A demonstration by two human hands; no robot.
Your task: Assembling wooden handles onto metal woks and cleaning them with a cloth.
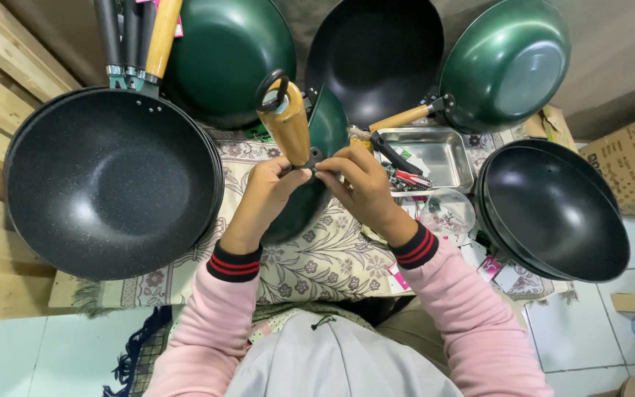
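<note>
Centre frame: green pan held tilted, wooden handle up.
Left hand: fingers pinch the handle joint.
Right hand: fingertips closed there too.
Progress: handle on; fastening looks unfinished.

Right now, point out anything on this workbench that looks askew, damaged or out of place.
Nothing looks damaged or spilled. The green pan is tipped on edge between the left hand and right hand, wooden handle pointing up. It is held, not fallen.

Soft, even indoor light; pale glare streaks on the glossy green metal wok upper right. Wide-angle bending curves the edges; focus stays sharp, shadows faint.
</note>
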